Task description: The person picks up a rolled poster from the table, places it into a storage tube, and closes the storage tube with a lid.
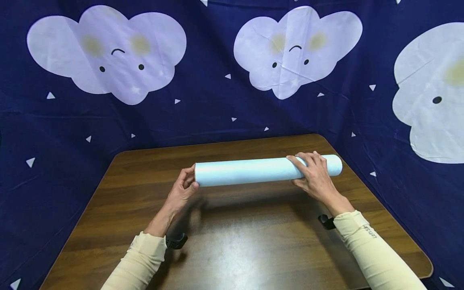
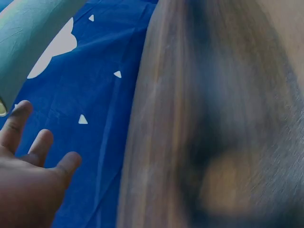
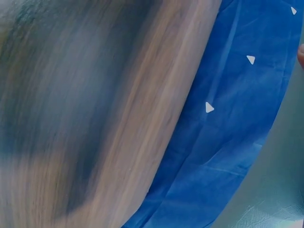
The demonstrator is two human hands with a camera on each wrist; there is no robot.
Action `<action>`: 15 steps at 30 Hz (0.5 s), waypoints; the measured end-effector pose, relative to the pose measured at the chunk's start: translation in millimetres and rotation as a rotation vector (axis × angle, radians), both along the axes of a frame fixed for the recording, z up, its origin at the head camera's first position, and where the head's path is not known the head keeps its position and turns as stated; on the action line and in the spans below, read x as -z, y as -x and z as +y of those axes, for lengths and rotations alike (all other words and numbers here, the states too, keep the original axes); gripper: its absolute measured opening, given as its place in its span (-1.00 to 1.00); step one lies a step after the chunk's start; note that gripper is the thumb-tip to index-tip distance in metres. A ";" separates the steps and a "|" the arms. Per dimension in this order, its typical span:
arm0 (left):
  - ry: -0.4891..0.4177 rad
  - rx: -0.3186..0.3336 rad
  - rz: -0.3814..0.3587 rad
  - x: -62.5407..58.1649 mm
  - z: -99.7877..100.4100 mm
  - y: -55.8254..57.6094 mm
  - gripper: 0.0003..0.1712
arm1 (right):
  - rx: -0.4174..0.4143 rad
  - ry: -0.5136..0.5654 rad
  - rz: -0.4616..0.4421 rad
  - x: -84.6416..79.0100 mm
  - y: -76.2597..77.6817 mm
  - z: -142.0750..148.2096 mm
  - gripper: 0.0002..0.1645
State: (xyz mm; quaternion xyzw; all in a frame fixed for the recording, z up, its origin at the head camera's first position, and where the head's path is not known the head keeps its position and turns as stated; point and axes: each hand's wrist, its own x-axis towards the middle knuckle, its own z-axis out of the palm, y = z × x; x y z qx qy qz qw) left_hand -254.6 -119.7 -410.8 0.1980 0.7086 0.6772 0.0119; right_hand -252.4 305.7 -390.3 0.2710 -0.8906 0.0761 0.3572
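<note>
A long pale blue roll (image 1: 246, 171) is held nearly level above the table, its shadow falling on the wood below. Over its right part my right hand (image 1: 315, 177) grips it, fingers across the top and thumb at the near side. At the left end, my left hand (image 1: 181, 191) holds the rim, the thumb at the lower edge and a finger near the upper edge. The left wrist view shows the other fingers (image 2: 40, 142) spread beside the roll's end (image 2: 4, 107). Only a fingertip (image 3: 301, 56) of the right hand shows in the right wrist view, against the roll (image 3: 270, 190).
A brown wood-grain table (image 1: 127, 189) with rounded corners lies under both hands. Dark blue cloth (image 1: 206, 117) printed with pale clouds and small white triangles hangs behind it and along the sides. Black wrist devices (image 1: 177, 241) sit beneath the cream sleeves (image 1: 137, 257).
</note>
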 end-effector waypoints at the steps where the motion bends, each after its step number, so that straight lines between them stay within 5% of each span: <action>1: 0.023 -0.004 0.004 -1.3 -0.8 0.1 -0.51 | 0.000 0.001 0.000 0.1 -0.1 0.0 0.05; 15: 0.367 -0.086 0.083 -12.8 -14.2 2.0 -0.14 | -0.007 -0.010 0.004 6.7 1.5 2.6 0.08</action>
